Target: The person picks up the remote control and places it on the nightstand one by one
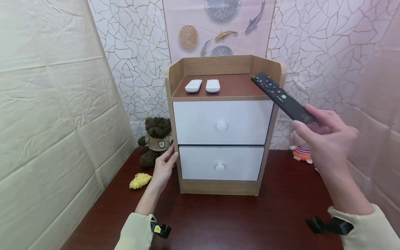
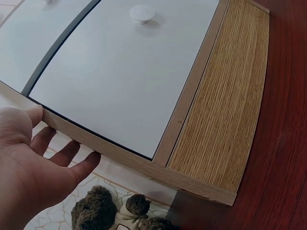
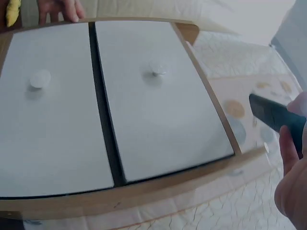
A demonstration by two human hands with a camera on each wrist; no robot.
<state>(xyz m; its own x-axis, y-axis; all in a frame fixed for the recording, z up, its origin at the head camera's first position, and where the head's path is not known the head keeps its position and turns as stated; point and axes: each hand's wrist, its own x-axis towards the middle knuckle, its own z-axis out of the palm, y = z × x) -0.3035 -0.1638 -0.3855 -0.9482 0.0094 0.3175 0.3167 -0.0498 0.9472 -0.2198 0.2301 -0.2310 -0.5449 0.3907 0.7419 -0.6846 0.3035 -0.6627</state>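
A black remote control [image 1: 282, 98] is gripped at its lower end by my right hand [image 1: 331, 139]. It is held up in front of the right side of a small wooden cabinet [image 1: 218, 187] with two white drawers. Both the upper drawer [image 1: 197, 121] and the lower drawer [image 1: 200, 163] are closed, each with a round white knob. My left hand [image 1: 163, 168] touches the cabinet's left edge beside the lower drawer. In the left wrist view its thumb [image 2: 34, 115] lies at the front edge and its fingertips rest against the side panel.
Two white remote-like objects, one on the left [image 1: 193, 86] and one on the right [image 1: 213, 86], lie on the cabinet's top. Left of it are a brown teddy bear [image 1: 156, 139] and a yellow bundle [image 1: 140, 181]. A plush toy [image 1: 301, 152] sits behind my right hand on the dark red table [image 1: 218, 222].
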